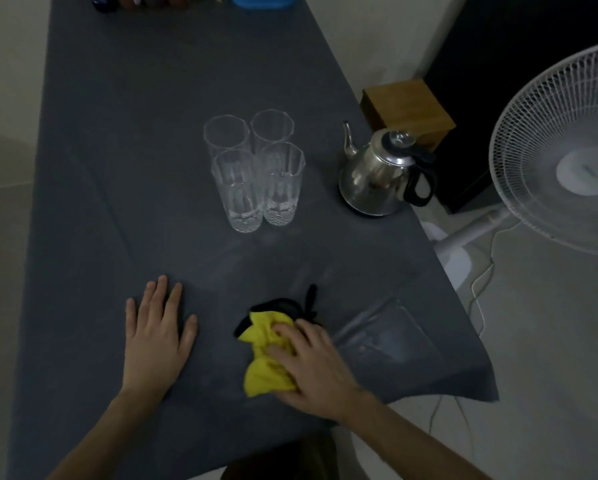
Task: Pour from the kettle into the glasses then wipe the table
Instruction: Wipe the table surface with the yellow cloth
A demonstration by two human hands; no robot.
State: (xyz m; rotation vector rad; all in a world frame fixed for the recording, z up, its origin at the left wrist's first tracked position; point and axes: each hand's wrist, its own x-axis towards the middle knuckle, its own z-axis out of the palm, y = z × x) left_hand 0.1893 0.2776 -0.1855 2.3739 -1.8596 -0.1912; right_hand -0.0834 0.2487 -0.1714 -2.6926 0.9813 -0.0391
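The right hand point(311, 368) is clenched on a yellow cloth point(264, 358) on the bench point(117, 133), well short of the glasses point(256, 168); left hand point(155, 337) flat, released. A wide sweep could topple them (kettle point(377, 174) just beyond).

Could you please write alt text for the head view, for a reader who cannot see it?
A person's right hand presses a crumpled yellow cloth onto a dark grey table while the left hand rests flat beside it. Beyond stand four clear glasses clustered together and a steel kettle near the table's right edge.
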